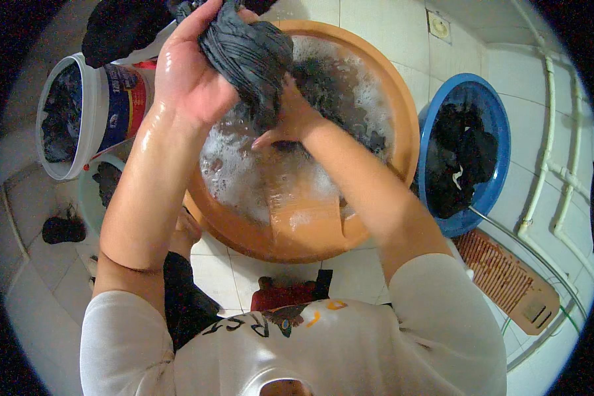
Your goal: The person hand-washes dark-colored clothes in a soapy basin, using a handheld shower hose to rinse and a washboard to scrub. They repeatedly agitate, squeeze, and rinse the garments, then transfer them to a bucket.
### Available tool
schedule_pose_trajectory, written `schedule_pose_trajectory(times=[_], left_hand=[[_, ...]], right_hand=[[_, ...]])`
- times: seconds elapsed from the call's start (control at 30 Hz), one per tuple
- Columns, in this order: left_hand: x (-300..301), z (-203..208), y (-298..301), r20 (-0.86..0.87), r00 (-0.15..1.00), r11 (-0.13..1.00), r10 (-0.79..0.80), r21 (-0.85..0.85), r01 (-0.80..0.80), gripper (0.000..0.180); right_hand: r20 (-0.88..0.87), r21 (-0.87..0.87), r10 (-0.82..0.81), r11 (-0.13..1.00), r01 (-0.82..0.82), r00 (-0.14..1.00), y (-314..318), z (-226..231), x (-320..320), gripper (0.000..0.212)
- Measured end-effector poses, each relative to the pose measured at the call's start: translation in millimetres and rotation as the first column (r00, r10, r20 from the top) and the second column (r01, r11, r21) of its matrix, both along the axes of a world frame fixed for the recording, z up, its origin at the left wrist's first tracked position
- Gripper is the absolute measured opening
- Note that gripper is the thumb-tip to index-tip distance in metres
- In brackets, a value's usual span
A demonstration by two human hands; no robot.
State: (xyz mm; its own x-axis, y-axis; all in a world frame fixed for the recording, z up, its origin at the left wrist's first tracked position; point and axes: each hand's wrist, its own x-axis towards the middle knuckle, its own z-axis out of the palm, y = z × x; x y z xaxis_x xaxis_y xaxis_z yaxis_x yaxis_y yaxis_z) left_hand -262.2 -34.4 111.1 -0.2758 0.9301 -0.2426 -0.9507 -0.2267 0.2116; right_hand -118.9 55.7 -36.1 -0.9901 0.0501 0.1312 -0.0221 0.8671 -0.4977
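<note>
A wet, dark grey garment hangs twisted and folded above the left part of a large orange tub. My left hand grips its upper part from the left, palm turned up and fingers mostly hidden by the fabric. Lower down, my right hand has its thumb and fingers around the hanging end, just over the suds. Foamy water fills the tub, with more dark cloth soaking towards its far side. The tub's near inner wall has a sloped board built in.
A blue basin of dark clothes stands right, with a brown washboard nearer me. To the left are a tipped-looking white bucket of dark cloth, a pale green basin and a black item. Pipes run along the right wall.
</note>
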Motion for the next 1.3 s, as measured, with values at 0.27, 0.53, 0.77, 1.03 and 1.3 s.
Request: schedule_pose_trajectory(times=[0.27, 0.53, 0.77, 1.03, 1.3], left_hand=[[-4.0, -35.4, -15.2, -0.244, 0.967, 0.831, -0.068, -0.550, -0.080, 0.027], [3.1, -135.3, -70.2, -0.289, -0.225, 0.356, -0.930, -0.858, -0.370, 0.054], [76.6, -111.6, -31.8, -0.599, -0.659, 0.887, -0.454, -0.373, -0.273, 0.077], [68.1, -203.0, -54.8, -0.545, -0.269, 0.597, -0.794, -0.782, -0.178, 0.084], [75.1, -157.7, -47.2, -0.402, -0.568, 0.666, -0.719, -0.633, -0.396, 0.037]], right_hand=[[0.778, -0.459, 0.250, 0.853, 0.250, 0.576, 7.8, 12.7, 23.4, 0.043], [0.462, -0.770, -0.320, 0.318, 0.553, 0.827, 81.0, 16.5, 61.5, 0.029], [0.381, 0.272, -0.444, 0.892, 0.361, 0.811, 20.5, 19.1, 85.6, 0.088], [0.389, -0.039, 0.107, 0.994, -0.100, 0.915, 91.4, -0.4, 68.0, 0.090], [0.750, -0.066, -0.173, 0.941, 0.332, 0.639, 70.3, 10.6, 92.7, 0.093]])
